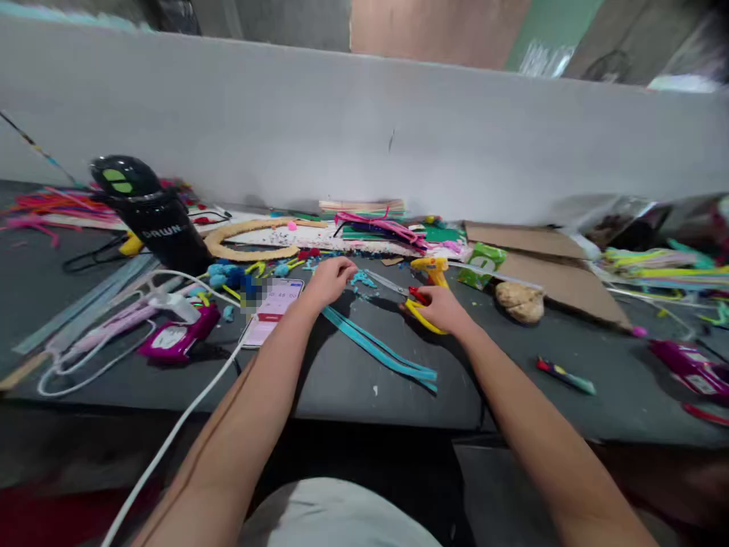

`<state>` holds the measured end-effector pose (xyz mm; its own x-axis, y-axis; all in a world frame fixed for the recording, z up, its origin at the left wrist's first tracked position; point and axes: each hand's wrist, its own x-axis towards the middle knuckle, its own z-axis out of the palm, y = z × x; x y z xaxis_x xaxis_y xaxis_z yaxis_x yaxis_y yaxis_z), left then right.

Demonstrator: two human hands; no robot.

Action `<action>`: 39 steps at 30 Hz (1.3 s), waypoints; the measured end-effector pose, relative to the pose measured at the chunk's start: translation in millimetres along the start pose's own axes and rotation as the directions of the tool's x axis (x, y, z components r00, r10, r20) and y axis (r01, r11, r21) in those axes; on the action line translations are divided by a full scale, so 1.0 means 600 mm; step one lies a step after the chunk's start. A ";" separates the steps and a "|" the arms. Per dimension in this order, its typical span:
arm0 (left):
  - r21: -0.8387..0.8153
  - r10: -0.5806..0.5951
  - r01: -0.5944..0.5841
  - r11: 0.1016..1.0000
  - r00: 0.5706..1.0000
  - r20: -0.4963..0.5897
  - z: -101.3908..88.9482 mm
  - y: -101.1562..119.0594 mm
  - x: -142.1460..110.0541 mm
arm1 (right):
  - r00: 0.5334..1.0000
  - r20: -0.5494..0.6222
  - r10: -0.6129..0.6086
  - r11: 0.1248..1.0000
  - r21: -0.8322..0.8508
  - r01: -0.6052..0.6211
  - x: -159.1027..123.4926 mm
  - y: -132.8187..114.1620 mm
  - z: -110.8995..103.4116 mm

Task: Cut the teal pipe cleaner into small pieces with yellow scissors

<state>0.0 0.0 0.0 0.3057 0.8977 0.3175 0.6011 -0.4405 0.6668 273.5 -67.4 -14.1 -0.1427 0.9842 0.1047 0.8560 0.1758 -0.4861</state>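
My right hand (437,307) is closed around the handles of a pair of scissors (388,283), yellow and red at the grip. Its blades point left toward my other hand. With fingertips pinched together, my left hand (331,279) is beside the blade tips; what it holds, if anything, is too small to make out. Small light-blue fuzzy clippings (363,279) lie just by those fingertips. Several long light-blue pipe cleaners (380,351) stretch across the dark table from near my left wrist toward the front right.
Left of my arms are a phone (273,311), a white cable (190,410), a magenta device (179,334) and a tall black bottle (162,220). A yellow glue gun (431,267), a brown lump (519,301) and cardboard (575,285) lie to the right. A wall (364,137) borders the back.
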 end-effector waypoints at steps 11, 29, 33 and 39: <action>0.014 -0.001 0.002 1.000 0.999 -0.037 0.000 0.016 -0.003 | 1.000 -0.003 -0.007 0.997 0.075 0.008 0.002 0.008 0.002; 0.002 0.030 -0.030 1.000 0.997 -0.076 0.001 0.018 -0.004 | 1.000 0.020 -0.015 0.993 0.120 0.012 0.003 0.006 0.000; 0.002 0.026 -0.025 1.000 0.997 -0.074 0.001 0.017 -0.004 | 1.000 0.017 -0.018 0.994 0.110 0.016 0.003 0.001 -0.003; -0.004 0.032 -0.032 0.999 0.997 -0.074 0.003 0.013 -0.004 | 1.000 0.020 -0.008 0.991 0.135 0.005 0.005 0.005 0.001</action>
<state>5.3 -5.6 3.2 0.2691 0.8816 0.3879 0.5881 -0.4693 0.6587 275.4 -64.0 -15.6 -0.1597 0.9829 0.0913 0.7803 0.1823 -0.5982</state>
